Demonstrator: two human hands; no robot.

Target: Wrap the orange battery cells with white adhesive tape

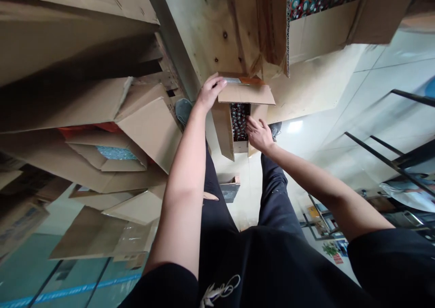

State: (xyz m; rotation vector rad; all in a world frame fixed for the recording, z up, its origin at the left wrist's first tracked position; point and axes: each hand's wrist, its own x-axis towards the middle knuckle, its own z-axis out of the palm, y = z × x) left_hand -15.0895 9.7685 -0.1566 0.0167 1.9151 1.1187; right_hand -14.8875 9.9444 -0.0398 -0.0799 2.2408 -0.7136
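A small cardboard box (pixel 246 94) with raised flaps stands on the floor between my feet. Tightly packed small cylinders with dark, shiny ends (pixel 239 121) fill its inside; their exact kind is too small to tell. At the far left corner, my left hand (pixel 211 90) curls its fingers over the edge of the far flap, beside a white and orange label (pixel 234 80). My right hand (pixel 260 133) grips the right flap, its fingertips reaching over the inner edge close to the cylinders.
A larger open carton (pixel 321 25) of teal-topped cylinders stands on a wooden board (pixel 217 27) ahead. On the left, another open carton (pixel 146 122) has a bag-lined inside. Black metal frames (pixel 377 151) stand at the right. A small grey object (pixel 230 191) lies between my legs.
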